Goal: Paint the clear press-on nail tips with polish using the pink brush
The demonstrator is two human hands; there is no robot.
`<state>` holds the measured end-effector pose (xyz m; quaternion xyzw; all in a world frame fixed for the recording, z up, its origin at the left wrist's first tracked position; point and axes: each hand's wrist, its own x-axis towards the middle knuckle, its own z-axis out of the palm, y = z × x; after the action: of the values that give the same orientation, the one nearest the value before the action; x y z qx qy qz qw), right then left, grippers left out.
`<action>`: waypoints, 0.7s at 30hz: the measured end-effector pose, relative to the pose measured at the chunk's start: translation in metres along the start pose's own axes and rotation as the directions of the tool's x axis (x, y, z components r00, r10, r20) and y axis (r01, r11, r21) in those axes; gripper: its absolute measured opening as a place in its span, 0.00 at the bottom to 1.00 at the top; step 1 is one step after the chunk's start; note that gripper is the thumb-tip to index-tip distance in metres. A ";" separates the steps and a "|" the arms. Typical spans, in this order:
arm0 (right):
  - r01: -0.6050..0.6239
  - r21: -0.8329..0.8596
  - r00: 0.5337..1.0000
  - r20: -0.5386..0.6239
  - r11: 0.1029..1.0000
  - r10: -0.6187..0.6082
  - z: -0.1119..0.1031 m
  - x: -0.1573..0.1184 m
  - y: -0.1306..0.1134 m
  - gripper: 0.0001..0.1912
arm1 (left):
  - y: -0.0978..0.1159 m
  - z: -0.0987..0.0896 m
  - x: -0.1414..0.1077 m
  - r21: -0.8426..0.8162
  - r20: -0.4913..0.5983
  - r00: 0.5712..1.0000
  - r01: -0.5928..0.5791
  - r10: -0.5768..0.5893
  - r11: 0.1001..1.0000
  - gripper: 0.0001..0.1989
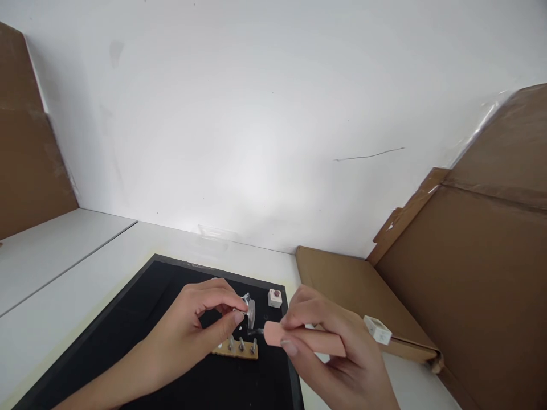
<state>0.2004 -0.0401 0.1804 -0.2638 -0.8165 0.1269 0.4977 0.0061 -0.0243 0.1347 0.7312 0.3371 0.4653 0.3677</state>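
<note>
Between the thumb and fingertips of my left hand (209,313) is a small piece with a thin stem and a pale, see-through round disc (252,314), held edge-on above the black mat. My right hand (337,347) grips a tool with a thick pink handle (304,339). Its thin dark tip (256,331) points left and lies close below the disc; whether they touch I cannot tell. Under the hands, a tan strip (243,350) holds several small upright metal pieces, its left part hidden by my left hand.
A black mat (141,319) with a raised rim covers much of the white table. Near its far right corner sits a small white cube (274,298) with a dark reddish top spot. A flat cardboard box (337,273) carries another white block (378,329). Cardboard panels (482,256) flank both sides.
</note>
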 end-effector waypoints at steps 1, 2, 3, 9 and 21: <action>0.000 -0.007 1.000 0.007 1.000 0.000 0.000 0.001 0.000 0.07 | 0.000 0.000 0.000 -0.008 0.001 1.000 0.003 -0.003 1.000 0.09; 0.003 -0.016 1.000 0.009 1.000 -0.002 0.001 0.002 0.000 0.07 | 0.001 0.000 -0.001 -0.009 0.007 1.000 0.008 -0.008 1.000 0.09; 0.002 -0.027 1.000 0.007 1.000 -0.002 0.001 0.003 0.001 0.07 | 0.001 0.000 -0.001 -0.006 0.014 1.000 0.012 -0.012 1.000 0.09; -0.008 -0.079 1.000 -0.019 0.997 0.007 0.000 0.001 0.003 0.05 | 0.001 0.000 -0.003 -0.010 0.061 0.998 -0.002 0.003 1.000 0.10; -0.029 -0.036 0.997 -0.078 0.999 0.026 -0.001 -0.002 0.004 0.05 | 0.004 -0.001 -0.002 -0.036 0.059 0.998 0.035 -0.033 0.999 0.09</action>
<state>0.2031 -0.0382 0.1775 -0.2890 -0.7949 0.1083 0.5224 0.0048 -0.0283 0.1378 0.7316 0.3299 0.4436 0.3988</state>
